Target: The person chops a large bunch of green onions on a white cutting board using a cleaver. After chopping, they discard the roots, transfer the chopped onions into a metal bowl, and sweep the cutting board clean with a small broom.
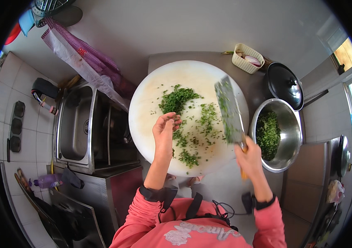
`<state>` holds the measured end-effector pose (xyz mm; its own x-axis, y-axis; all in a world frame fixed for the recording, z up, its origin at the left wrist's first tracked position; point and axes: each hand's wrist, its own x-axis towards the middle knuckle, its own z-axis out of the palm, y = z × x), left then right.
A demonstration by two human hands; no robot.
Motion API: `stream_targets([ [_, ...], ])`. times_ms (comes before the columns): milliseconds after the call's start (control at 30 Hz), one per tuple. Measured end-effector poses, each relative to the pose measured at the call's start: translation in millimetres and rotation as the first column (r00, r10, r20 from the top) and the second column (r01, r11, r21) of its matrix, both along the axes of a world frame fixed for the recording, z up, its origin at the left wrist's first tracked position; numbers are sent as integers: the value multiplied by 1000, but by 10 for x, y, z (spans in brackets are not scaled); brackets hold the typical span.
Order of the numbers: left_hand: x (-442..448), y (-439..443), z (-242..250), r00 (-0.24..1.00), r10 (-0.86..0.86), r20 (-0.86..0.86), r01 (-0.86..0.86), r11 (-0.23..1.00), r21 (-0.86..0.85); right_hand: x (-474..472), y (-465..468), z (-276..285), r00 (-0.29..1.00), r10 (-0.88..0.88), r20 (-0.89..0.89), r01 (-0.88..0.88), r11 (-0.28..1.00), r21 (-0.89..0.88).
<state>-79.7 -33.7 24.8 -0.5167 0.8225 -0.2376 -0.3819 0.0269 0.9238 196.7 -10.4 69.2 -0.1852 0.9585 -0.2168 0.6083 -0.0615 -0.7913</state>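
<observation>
A broad cleaver (230,111) is in my right hand (250,156), gripped by its wooden handle at the right side of a round white cutting board (145,93). Bits of green cling to the blade, which looks slightly blurred. My left hand (165,133) is over the board's middle, fingers curled, with green bits on the fingertips; whether it holds any cannot be made out. Just beyond it lies a dark pile of chopped greens (179,99). Lighter chopped pieces (207,116) are scattered between the hands, and a small clump (189,158) lies nearer me.
Right of the board stands a steel bowl (289,136) containing chopped greens (267,135). Behind it is a black lidded pot (284,85). A cream basket (241,63) with onion sits at the back. At left are a steel sink (76,124) and a hanging checked cloth (92,59).
</observation>
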Motion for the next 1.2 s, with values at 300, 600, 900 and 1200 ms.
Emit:
stream_targets([
  [300,-789,-311,-193,997,48,-53,-48,999,-7,-1222,941,-290,845,195,498,-387,865,318],
  [600,-1136,-101,-347,992,40,-122,-35,998,43,-769,46,-190,840,328,433,-448,868,212],
  [900,-1117,223,-540,916,42,-398,-12,997,78,-503,-55,-277,732,-268,626,50,938,342],
  [1200,-1098,278,-582,813,91,-575,-61,996,71,-915,-863,-284,898,-32,438,-97,958,268],
])
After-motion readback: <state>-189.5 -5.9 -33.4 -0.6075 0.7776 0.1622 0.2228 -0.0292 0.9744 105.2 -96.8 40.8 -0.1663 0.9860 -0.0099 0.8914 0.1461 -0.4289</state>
